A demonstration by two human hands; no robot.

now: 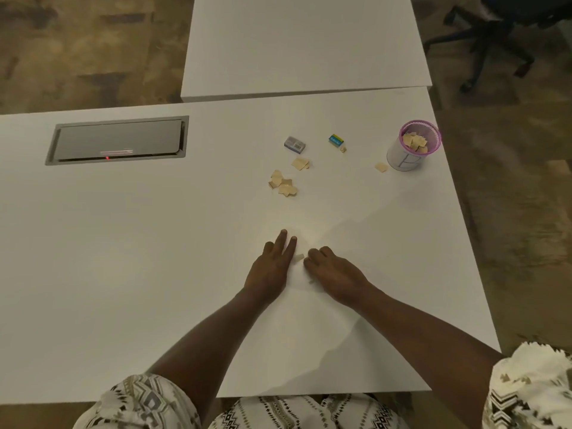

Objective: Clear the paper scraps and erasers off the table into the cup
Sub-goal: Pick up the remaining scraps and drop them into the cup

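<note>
Both hands lie on the near middle of the white table (pixel 123 274), close to each other. The left hand (pixel 272 264) rests flat, its fingers straight and a little apart. The right hand (pixel 334 270) has its fingers curled, with the tips down on the table. One small scrap (pixel 298 258) lies between the two hands, just beside the right fingertips; I cannot tell if they pinch it.

Farther away there is a heap of scraps (pixel 283 183), and beyond it a pair (pixel 301 163). Behind those lies a grey eraser (pixel 294 144), and to its right a blue eraser (pixel 336 140) with a tiny piece (pixel 343 149) just beside it. The cup (pixel 413 147) stands upright near the far right edge and already holds scraps. One more piece (pixel 381 167) lies just left of its base.

A grey hatch (pixel 117 140) sits in the table at far left.
</note>
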